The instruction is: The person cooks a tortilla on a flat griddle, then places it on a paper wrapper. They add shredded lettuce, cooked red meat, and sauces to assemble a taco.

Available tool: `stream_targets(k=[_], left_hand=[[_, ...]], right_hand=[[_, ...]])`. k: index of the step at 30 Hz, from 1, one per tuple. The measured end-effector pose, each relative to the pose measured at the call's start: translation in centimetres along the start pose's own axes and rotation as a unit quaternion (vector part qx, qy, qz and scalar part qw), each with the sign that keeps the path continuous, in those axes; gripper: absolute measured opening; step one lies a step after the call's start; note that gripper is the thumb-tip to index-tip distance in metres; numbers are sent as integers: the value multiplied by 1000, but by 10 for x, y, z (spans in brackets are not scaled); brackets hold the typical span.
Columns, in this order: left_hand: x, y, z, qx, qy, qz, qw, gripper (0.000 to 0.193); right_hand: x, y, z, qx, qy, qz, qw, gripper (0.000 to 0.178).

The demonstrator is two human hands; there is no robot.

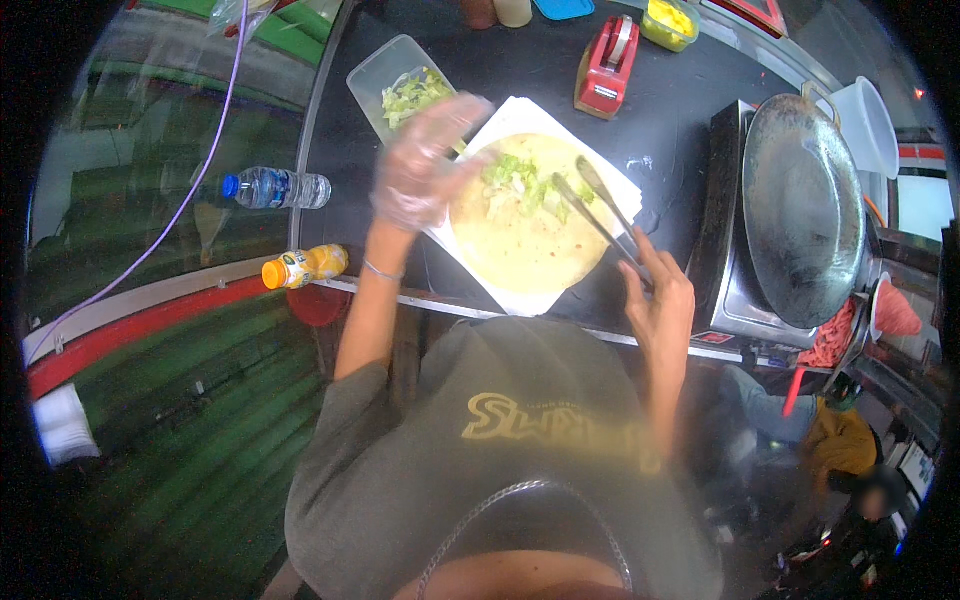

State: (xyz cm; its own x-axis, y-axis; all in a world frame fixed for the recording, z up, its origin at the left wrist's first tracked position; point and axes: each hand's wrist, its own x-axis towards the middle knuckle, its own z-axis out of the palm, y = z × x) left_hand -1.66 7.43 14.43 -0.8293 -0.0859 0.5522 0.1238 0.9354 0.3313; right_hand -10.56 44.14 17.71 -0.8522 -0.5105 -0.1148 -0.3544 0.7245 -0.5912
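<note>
A round flat tortilla (525, 255) lies on white square paper (525, 112) on the dark counter, with shredded lettuce (522, 185) heaped on its upper half. My left hand (425, 165), in a clear plastic glove, hovers at the tortilla's left edge, thumb and fingers apart and somewhat blurred. Just beyond it, a clear plastic tub (372, 80) holds more shredded lettuce (415, 92). Bare, my right hand (660, 295) grips metal tongs (612, 222) near their handle end. The tongs' spread tips reach over the right side of the lettuce.
To the right, a large dark round pan (805, 210) sits on a metal stove (755, 300). A red tape dispenser (606, 70) and a tub of yellow food (668, 25) stand at the back. A water bottle (278, 188) and a yellow-capped bottle (305, 267) lie left.
</note>
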Motion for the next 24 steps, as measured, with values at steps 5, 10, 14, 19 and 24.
stream_targets(k=[5, 10, 14, 19, 24], left_hand=[[-45, 27, 69, -64, -119, -24, 991, 61], [-81, 26, 71, -51, -143, -13, 988, 58], [-84, 26, 47, -61, -128, -84, 986, 56], [-90, 27, 33, -54, -107, -110, 987, 55], [-97, 42, 38, 22, -37, -97, 994, 46]], right_hand=[[-13, 14, 11, -18, -10, 16, 1000, 51], [-18, 18, 13, -44, -29, -18, 998, 51], [-12, 20, 12, -46, 7, -51, 998, 51], [-10, 27, 7, -44, 11, -9, 999, 52], [-19, 28, 2, -6, -1, -91, 996, 56]])
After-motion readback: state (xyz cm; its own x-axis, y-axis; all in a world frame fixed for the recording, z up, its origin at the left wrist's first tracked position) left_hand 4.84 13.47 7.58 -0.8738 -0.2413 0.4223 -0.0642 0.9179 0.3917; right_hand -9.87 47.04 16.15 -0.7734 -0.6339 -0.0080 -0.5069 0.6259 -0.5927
